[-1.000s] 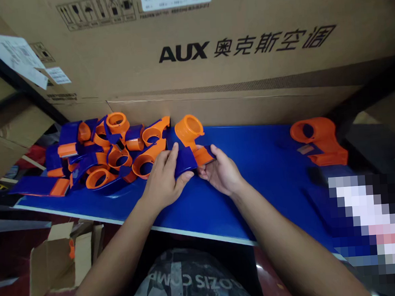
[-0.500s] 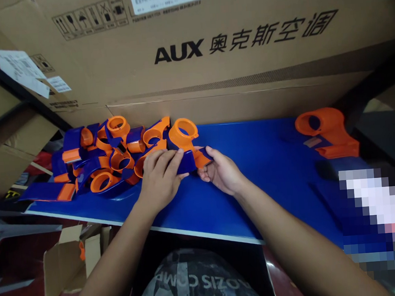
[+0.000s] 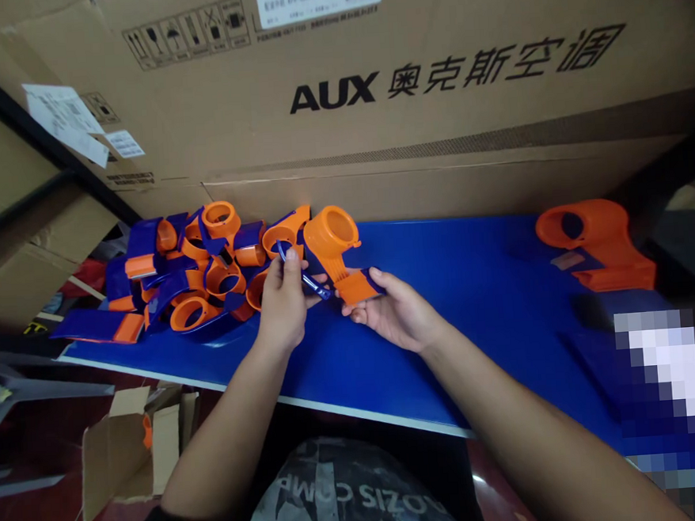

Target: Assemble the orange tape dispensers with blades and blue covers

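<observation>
My right hand (image 3: 395, 309) is closed on the lower end of an orange tape dispenser (image 3: 333, 230), whose round hub points up and away from me. Some dark blue plastic shows at that end by my thumb. In my left hand (image 3: 288, 300) a curved dark blue plastic piece (image 3: 313, 283) is pinched, seen nearly edge-on. It lies just left of the dispenser; whether the two touch I cannot tell. A pile of orange and blue tape dispensers (image 3: 188, 313) lies left of my hands on the blue tabletop (image 3: 404, 383).
Another orange tape dispenser (image 3: 611, 234) lies at the right end. A large cardboard box (image 3: 463, 133) walls off the back. Dark frame bars (image 3: 50, 186) stand at the left. An open small carton (image 3: 115, 459) sits on the floor, lower left.
My left hand has turned and moved slightly apart from the dispenser, with the blue piece now edge-on in its fingers. My right hand has kept its grip; the dispenser has tilted. The view has shifted slightly.
</observation>
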Demonstrator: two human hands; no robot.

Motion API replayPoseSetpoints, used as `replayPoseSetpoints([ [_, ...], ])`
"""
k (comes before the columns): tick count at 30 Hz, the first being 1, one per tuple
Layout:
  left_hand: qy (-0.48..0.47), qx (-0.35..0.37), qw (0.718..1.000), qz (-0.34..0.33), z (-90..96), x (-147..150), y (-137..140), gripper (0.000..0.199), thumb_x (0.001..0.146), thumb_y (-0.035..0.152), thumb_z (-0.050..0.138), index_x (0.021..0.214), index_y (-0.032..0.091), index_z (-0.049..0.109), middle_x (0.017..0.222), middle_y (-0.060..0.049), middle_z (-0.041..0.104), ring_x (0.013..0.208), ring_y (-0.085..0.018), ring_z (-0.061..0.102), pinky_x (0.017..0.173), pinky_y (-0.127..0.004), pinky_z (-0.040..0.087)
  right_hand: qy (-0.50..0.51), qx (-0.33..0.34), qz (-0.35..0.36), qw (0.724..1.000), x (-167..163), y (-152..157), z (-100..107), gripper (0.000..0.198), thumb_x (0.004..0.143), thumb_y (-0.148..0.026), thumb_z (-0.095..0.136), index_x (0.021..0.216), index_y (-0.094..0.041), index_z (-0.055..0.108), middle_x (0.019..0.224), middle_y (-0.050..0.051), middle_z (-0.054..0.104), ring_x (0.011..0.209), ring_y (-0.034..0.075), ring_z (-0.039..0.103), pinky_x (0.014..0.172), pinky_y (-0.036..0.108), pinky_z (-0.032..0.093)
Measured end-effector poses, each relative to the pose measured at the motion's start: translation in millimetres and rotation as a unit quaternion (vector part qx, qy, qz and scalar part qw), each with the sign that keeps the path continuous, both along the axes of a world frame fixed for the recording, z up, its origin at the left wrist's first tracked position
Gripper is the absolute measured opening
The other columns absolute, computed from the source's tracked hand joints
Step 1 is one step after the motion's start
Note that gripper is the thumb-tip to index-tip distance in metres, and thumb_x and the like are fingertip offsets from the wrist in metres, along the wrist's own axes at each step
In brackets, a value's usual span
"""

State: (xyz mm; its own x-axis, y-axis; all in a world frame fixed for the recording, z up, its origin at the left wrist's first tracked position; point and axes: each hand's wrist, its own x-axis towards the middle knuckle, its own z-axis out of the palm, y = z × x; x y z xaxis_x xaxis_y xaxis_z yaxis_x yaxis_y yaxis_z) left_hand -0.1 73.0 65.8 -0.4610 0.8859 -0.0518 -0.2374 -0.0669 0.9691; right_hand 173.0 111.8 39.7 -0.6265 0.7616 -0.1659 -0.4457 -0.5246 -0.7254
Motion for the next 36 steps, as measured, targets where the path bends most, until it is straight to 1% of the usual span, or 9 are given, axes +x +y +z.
replayPoseSetpoints([
  [4, -0.047, -0.009, 0.999, -0.005, -3.2, 5, -3, 0.058, 0.088, 0.072, 0.064, 0.119, 0.024, 0.060, 0.121, -0.008, 0.065, 0.091, -0.020, 0.077, 0.072, -0.035, 0.065, 0.025, -0.026, 0.015, 0.999, 1, 0, 2, 0.040, 0.097, -0.047, 0.058, 0.120, -0.016, 0.070, 0.094, 0.010, 0.078, 0.075, 0.019, 0.074, 0.064, 0.027, 0.061],
  [8, -0.080, -0.014, 0.996, -0.020, 3.9, 10, -6, 0.059, 0.088, 0.073, 0.064, 0.118, 0.022, 0.060, 0.121, -0.010, 0.067, 0.095, -0.022, 0.076, 0.075, -0.037, 0.066, 0.049, -0.048, 0.043, 0.997, 4, 3, 5, 0.048, 0.097, -0.049, 0.049, 0.122, -0.014, 0.070, 0.102, 0.011, 0.079, 0.071, 0.018, 0.072, 0.059, 0.025, 0.060],
  [11, -0.092, -0.012, 0.995, -0.029, 10.4, 11, -6, 0.057, 0.089, 0.072, 0.065, 0.117, 0.022, 0.061, 0.125, -0.010, 0.066, 0.097, -0.023, 0.076, 0.077, -0.039, 0.067, 0.049, -0.047, 0.044, 0.997, 5, 5, 7, 0.051, 0.095, -0.050, 0.047, 0.122, -0.012, 0.070, 0.111, 0.012, 0.078, 0.068, 0.016, 0.070, 0.056, 0.024, 0.058],
  [13, -0.089, -0.007, 0.995, -0.036, 13.5, 12, -7, 0.056, 0.089, 0.071, 0.065, 0.117, 0.023, 0.061, 0.126, -0.010, 0.066, 0.099, -0.023, 0.076, 0.079, -0.040, 0.067, 0.041, -0.044, 0.041, 0.997, 6, 6, 7, 0.051, 0.093, -0.050, 0.048, 0.121, -0.013, 0.070, 0.112, 0.012, 0.078, 0.067, 0.015, 0.068, 0.055, 0.024, 0.057],
  [17, -0.064, 0.002, 0.997, -0.046, 17.9, 10, -7, 0.055, 0.090, 0.070, 0.064, 0.118, 0.023, 0.060, 0.120, -0.009, 0.068, 0.096, -0.021, 0.075, 0.079, -0.039, 0.067, 0.003, -0.032, 0.026, 0.999, 5, 4, 10, 0.049, 0.090, -0.050, 0.050, 0.118, -0.016, 0.072, 0.104, 0.010, 0.078, 0.063, 0.016, 0.064, 0.050, 0.026, 0.051],
  [22, -0.025, -0.005, 0.999, -0.047, 20.1, 11, -4, 0.052, 0.095, 0.067, 0.059, 0.121, 0.023, 0.059, 0.109, -0.007, 0.069, 0.089, -0.020, 0.074, 0.077, -0.039, 0.068, -0.079, 0.021, -0.014, 0.997, 2, 0, 13, 0.048, 0.087, -0.056, 0.052, 0.112, -0.021, 0.073, 0.097, 0.010, 0.076, 0.059, 0.017, 0.058, 0.047, 0.029, 0.043],
  [27, -0.013, -0.006, 0.999, -0.042, 19.0, 16, -3, 0.051, 0.096, 0.064, 0.059, 0.124, 0.022, 0.059, 0.109, -0.008, 0.071, 0.088, -0.020, 0.074, 0.075, -0.037, 0.067, -0.097, 0.024, -0.044, 0.994, 0, -1, 12, 0.040, 0.084, -0.054, 0.058, 0.106, -0.023, 0.071, 0.080, 0.006, 0.071, 0.060, 0.019, 0.058, 0.051, 0.030, 0.042],
  [32, -0.012, -0.004, 0.998, -0.054, 18.4, 19, 0, 0.052, 0.095, 0.063, 0.062, 0.128, 0.022, 0.058, 0.114, -0.010, 0.072, 0.094, -0.023, 0.074, 0.075, -0.038, 0.067, -0.107, 0.039, -0.068, 0.991, 0, -2, 8, 0.039, 0.081, -0.051, 0.065, 0.107, -0.023, 0.069, 0.078, 0.005, 0.070, 0.059, 0.019, 0.060, 0.050, 0.029, 0.040],
  [36, 0.009, -0.017, 0.999, -0.043, 17.9, 19, 4, 0.053, 0.093, 0.063, 0.065, 0.125, 0.021, 0.061, 0.108, -0.011, 0.073, 0.094, -0.025, 0.075, 0.078, -0.041, 0.067, -0.118, 0.059, -0.071, 0.989, -1, -1, 3, 0.042, 0.081, -0.052, 0.066, 0.112, -0.023, 0.066, 0.079, 0.005, 0.070, 0.058, 0.019, 0.059, 0.048, 0.029, 0.038],
])
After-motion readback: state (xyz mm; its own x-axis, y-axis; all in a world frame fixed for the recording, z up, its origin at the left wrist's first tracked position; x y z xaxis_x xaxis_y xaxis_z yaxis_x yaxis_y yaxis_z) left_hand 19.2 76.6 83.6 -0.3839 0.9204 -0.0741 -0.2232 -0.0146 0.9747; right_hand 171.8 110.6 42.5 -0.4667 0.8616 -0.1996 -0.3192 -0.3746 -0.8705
